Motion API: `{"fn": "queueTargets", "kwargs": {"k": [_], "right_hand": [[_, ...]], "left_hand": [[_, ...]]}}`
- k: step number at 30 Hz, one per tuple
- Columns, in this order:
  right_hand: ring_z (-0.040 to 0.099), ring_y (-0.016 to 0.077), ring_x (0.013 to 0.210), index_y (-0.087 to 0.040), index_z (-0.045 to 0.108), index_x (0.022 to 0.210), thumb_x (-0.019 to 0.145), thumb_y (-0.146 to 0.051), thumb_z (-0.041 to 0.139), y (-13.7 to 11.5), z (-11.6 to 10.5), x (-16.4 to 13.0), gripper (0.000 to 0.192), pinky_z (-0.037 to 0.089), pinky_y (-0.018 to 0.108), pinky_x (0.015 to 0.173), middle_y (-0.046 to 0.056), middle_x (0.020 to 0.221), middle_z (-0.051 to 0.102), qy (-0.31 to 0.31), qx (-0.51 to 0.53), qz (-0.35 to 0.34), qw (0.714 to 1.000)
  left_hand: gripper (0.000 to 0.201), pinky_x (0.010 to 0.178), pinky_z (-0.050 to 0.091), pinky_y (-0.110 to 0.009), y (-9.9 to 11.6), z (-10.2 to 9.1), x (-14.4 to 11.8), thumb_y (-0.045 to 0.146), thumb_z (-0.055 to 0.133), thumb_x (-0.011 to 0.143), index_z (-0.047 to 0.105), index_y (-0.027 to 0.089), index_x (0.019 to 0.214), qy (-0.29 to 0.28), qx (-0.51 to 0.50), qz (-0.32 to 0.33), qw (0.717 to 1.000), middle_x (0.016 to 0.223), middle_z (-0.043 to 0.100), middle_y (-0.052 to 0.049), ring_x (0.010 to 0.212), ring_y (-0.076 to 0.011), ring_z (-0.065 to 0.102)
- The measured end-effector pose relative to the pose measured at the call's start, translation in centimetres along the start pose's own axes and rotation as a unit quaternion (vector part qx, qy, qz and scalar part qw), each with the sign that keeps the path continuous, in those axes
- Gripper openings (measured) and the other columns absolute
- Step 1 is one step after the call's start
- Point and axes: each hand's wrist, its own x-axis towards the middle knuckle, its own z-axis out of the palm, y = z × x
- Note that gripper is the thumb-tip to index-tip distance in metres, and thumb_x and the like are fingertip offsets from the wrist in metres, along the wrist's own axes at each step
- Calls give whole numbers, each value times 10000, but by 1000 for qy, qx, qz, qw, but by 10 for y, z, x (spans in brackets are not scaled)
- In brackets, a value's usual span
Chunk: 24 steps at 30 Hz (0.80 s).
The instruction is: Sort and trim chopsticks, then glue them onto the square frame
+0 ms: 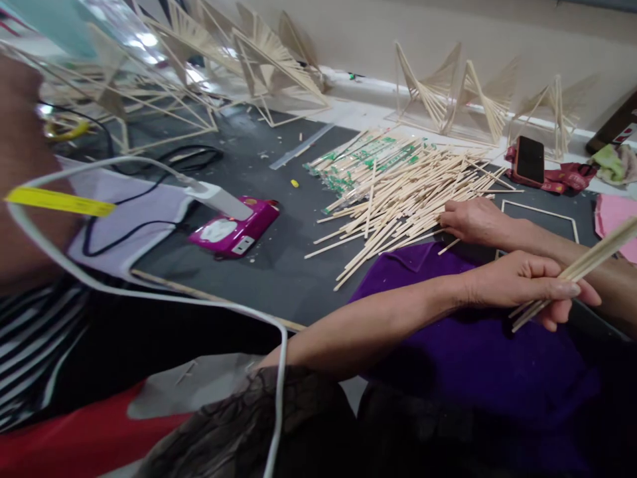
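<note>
Nearest the camera, the left hand [522,285] reaches across the body over a purple cloth [478,358] and is clenched around a small bundle of sticks [582,265], which juts up toward the right edge of the view. Just beyond it the right hand [472,221] lies palm down with its fingers spread flat on the near edge of the pile of sticks [398,192]; it presses on the loose sticks but grips none that can be seen.

The pile fans out across the dark floor mat [279,265], and at its far side lie sticks in green-printed wrappers [358,159]. To the right of the pile, close to the right hand, a square stick frame [540,212] lies flat on the mat. To the left of the pile sits a magenta glue gun [233,229] with a white cable [149,292] looping toward the viewer, beside a pale lilac sheet [129,219].

Farther off, a dark phone [529,159] rests on a red cloth [562,178] near the mat's far right corner. Along the wall stand finished fan-shaped stick structures [448,93], with more of them [259,60] at the far left.
</note>
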Motion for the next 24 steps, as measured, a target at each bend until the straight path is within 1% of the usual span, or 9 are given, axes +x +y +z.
{"fn": "queueTargets", "kwargs": {"k": [2, 4, 8, 12, 15, 18, 21, 24], "right_hand": [[646, 207, 816, -157, 707, 1046, 962, -204, 412, -4, -1, 2, 310, 220, 303, 554, 125, 1070, 695, -4, -21, 2, 1000], [654, 229, 825, -136, 694, 1049, 966, -203, 393, -3, -2, 2, 320, 225, 314, 560, 147, 1068, 699, 6, -33, 15, 999], [662, 263, 854, -111, 661, 1104, 976, -230, 367, 9, -3, 0, 342, 240, 322, 577, 178, 1078, 706, 47, -32, 72, 996], [665, 264, 905, -119, 637, 1143, 981, -253, 384, 20, -3, -4, 328, 268, 311, 593, 168, 1122, 702, 66, -19, 101, 993], [670, 264, 919, -116, 635, 1139, 978, -251, 401, 23, -4, -4, 314, 301, 304, 616, 167, 1124, 706, 68, -2, 125, 990], [674, 262, 921, -116, 653, 1095, 966, -230, 398, 23, -7, -2, 307, 337, 302, 648, 170, 1099, 719, 81, 40, 163, 982], [672, 259, 911, -110, 677, 1053, 940, -211, 407, 26, -11, 3, 309, 365, 300, 673, 173, 1033, 738, 106, 103, 204, 968], [669, 231, 856, -100, 704, 989, 886, -179, 448, 31, -14, 5, 287, 379, 284, 678, 150, 938, 751, 123, 164, 227, 952]], "left_hand": [[144, 573, 482, -180, -1, 0, 1, 257, 621, 933, 728, 160, 924, 6, -4, -4, 1000, 680, 632, 8, 607, -91, 617], [157, 572, 487, -178, -1, 1, 1, 215, 585, 948, 726, 159, 908, 13, -12, -13, 1000, 663, 619, 11, 597, -90, 610], [193, 593, 494, -180, -2, 0, 2, 173, 549, 960, 730, 163, 896, 20, -19, -16, 1000, 653, 612, 13, 591, -85, 608], [184, 610, 490, -189, -5, -3, 2, 197, 558, 962, 734, 169, 917, 17, -10, -8, 1000, 673, 627, 13, 596, -83, 617], [164, 603, 487, -201, -7, -6, 1, 222, 575, 955, 728, 163, 937, 14, -7, 1, 1000, 682, 631, 10, 603, -90, 625], [159, 599, 485, -210, -9, -7, 2, 249, 594, 947, 725, 159, 947, 14, -7, 3, 1000, 683, 632, 10, 600, -91, 627], [174, 591, 484, -209, -11, -9, 2, 304, 629, 930, 725, 163, 961, 20, -3, 0, 1000, 687, 636, 13, 599, -91, 632], [232, 581, 484, -206, -12, -11, 2, 371, 664, 904, 725, 160, 980, 19, 0, 4, 1000, 695, 640, 9, 601, -93, 637]]}}
